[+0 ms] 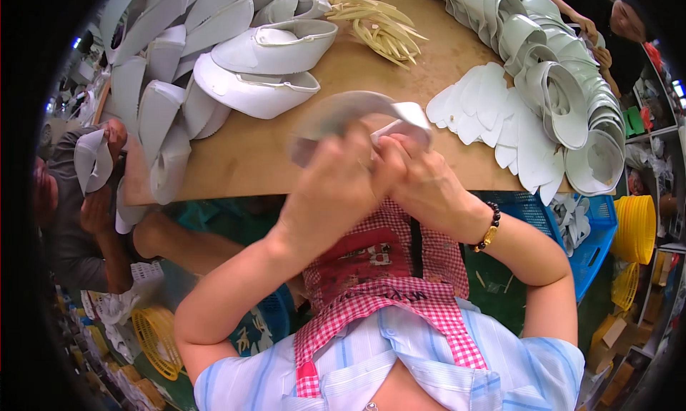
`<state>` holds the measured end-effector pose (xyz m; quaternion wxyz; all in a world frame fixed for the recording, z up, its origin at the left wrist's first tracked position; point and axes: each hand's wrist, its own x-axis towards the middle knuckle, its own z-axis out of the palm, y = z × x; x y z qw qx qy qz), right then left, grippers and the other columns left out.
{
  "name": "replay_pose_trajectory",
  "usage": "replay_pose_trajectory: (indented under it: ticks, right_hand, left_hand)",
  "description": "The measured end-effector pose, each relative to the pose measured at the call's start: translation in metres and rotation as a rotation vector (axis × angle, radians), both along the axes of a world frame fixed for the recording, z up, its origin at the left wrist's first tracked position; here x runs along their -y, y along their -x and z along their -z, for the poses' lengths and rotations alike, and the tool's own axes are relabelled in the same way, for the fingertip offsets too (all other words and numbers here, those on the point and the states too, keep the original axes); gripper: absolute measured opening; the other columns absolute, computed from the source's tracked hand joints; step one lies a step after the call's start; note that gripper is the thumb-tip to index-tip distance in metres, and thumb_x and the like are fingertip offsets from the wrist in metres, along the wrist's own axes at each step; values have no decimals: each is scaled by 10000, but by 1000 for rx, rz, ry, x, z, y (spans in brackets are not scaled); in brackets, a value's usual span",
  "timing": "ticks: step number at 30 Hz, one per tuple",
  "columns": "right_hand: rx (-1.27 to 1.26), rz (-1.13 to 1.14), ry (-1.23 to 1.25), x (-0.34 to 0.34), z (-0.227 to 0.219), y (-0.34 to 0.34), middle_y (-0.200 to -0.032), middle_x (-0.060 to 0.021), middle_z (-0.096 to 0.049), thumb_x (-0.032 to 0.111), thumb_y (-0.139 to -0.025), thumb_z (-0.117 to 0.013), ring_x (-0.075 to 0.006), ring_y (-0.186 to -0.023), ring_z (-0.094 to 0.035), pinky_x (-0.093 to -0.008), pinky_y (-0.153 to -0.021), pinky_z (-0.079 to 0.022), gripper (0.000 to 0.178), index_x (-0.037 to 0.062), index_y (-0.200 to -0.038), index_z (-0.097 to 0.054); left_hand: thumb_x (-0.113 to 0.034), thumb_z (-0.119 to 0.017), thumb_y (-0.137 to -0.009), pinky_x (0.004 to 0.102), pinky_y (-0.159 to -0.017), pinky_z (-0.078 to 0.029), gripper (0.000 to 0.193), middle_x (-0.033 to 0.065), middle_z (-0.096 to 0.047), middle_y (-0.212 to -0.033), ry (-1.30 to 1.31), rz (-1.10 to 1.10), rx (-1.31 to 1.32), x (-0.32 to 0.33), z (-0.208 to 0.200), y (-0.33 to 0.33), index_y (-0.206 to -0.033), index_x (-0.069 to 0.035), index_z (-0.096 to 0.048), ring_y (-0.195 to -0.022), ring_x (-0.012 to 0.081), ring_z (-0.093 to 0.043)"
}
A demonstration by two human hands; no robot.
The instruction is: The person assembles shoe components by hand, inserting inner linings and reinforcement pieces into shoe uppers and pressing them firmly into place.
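Over the near part of the table [243, 157], the left hand [330, 171] and the right hand [421, 182] hold one curved white piece [361, 101] (partly blurred), each grip pinching it

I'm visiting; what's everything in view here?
Table: one, tan, centre
Shoe uppers: many, white, table's left and right
Flat pieces: many, white, table's right
Strips: one bundle, cream, table's far side
Crate: at least one, blue, lower right
Baskets: several, yellow, lower left, far right
Co-workers: two, dark clothes, left, upper right
Held piece: one, whitish, between the hands
Apron: one, red checked, person's front
Bracelet: one, black and gold, right wrist
Left hand: one, bare, centre
Right hand: one, bare, centre
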<state>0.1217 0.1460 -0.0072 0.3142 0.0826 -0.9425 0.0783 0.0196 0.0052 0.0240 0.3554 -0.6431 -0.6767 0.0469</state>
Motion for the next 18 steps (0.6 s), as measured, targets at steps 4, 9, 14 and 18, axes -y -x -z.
replay_pose_trajectory:
  ticks: [4, 9, 14, 18]
  right_hand:
    - [318, 87, -162, -2, -5, 7, -795, -131, -596, 80, -734, -603, -235, -785, -624, -294, -653, -509, 250, -55, -940, -560]
    - [195, 18, 47, 5, 3, 16, -868, -165, -596, 30, -684, -667, -301, -820, -620, -353, -697, -515, 297, -35, -954, -562]
    - [215, -3, 173, -3, 6, 12, -834, -142, -604, 22, -680, -656, -294, -806, -626, -362, -694, -522, 249, -19, -904, -555]
    - [251, -19, 202, 1, 5, 7, -886, -146, -604, 20, -708, -632, -301, -843, -621, -364, -724, -515, 250, -23, -945, -567]
  left_hand:
    - [-164, -590, -779, 304, -670, -384, 253, 10, -635, -886, -83, -98, 121, 5, 11, 11, -1011, -66, -615, -805, 182, -551]
    - [-241, -751, -683, 355, -748, -407, 442, 45, -678, -955, -96, -241, 293, 12, 20, 4, -1071, -65, -634, -871, 222, -576]
    - [-230, -753, -692, 376, -762, -412, 403, 75, -685, -916, -117, -236, 363, 14, 25, 11, -1037, -47, -651, -907, 255, -586]
    - [-190, -757, -680, 369, -760, -413, 389, 71, -681, -914, -104, -231, 417, 15, 20, 14, -1026, -45, -651, -895, 250, -584]
